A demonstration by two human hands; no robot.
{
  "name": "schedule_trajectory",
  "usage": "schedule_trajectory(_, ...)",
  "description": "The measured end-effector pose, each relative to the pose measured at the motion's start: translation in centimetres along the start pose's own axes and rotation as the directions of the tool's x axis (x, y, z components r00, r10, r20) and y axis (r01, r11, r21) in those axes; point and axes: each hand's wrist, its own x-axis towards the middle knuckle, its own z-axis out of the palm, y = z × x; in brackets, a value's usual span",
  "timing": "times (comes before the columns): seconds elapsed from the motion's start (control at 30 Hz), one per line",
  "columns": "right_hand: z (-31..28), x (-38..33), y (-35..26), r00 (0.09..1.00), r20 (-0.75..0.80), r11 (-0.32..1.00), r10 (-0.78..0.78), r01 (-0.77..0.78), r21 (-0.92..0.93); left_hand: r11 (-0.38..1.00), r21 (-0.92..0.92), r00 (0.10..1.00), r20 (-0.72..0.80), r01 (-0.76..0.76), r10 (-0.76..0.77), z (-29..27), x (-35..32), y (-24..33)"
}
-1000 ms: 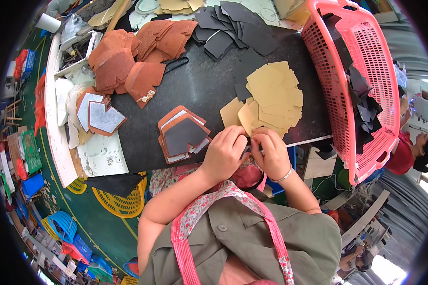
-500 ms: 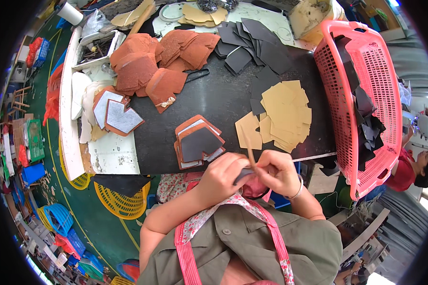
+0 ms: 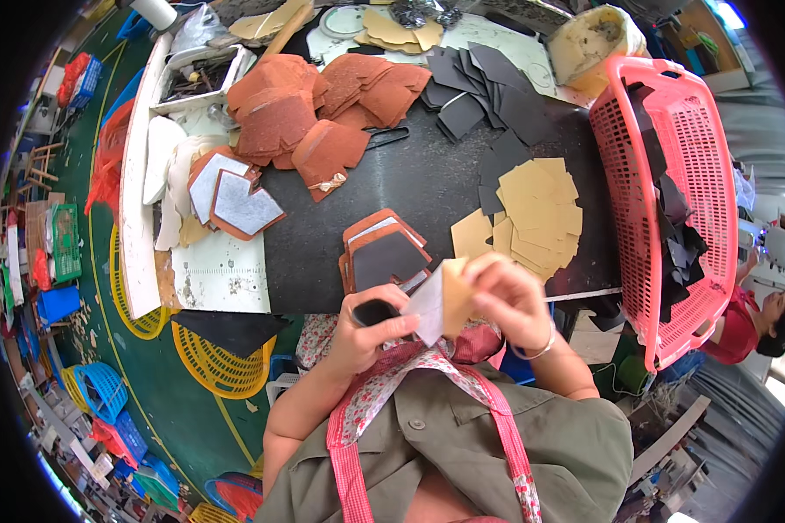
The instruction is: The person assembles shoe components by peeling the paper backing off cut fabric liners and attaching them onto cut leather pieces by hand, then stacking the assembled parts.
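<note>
My right hand (image 3: 516,301) pinches a tan piece (image 3: 456,299) in front of me, just past the table's near edge. Beside it a white face (image 3: 428,305) meets the tan along a sharp edge; whether it is a separate sheet or the tan piece's back, I cannot tell. Fingers of my left hand (image 3: 358,336) grip the lower side of that white face. A dark, rounded thing (image 3: 375,312) also sits in my left hand, its kind unclear. Just beyond my hands lies a small stack of brown pieces with a dark grey one (image 3: 391,260) on top.
Tan pieces (image 3: 541,213) fan out at the right, with black pieces (image 3: 493,83) behind. Brown leather-like pieces (image 3: 275,109) and grey-faced ones (image 3: 246,205) lie left. A pink basket (image 3: 619,148) holding black pieces borders the table's right; a white tool tray (image 3: 235,74) stands far left.
My hands have moved apart. The tan piece has turned from nearly edge-on to show its flat side, and the white face has come into sight. The view has shifted slightly.
</note>
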Motion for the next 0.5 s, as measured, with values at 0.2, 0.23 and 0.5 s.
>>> schedule_trajectory(0.2,-4.9,-2.0,-0.4,0.926,-0.360,0.747,0.113,-0.318,-0.583,0.967,-0.211,0.961,-0.206,0.139,-0.183,-1.0,-1.6,0.5)
schedule_trajectory(0.23,-4.3,-1.9,-1.5,0.985,-0.163,0.574,-0.048,-0.106,-0.812,0.981,-0.145,0.959,-0.234,0.129,-0.160,-0.5,-1.6,0.8)
schedule_trajectory(0.5,3.3,1.3,1.0,0.728,0.489,0.390,-0.481,0.677,-0.625,0.988,0.128,0.988,-0.138,0.088,-0.070,1.3,-1.2,0.7)
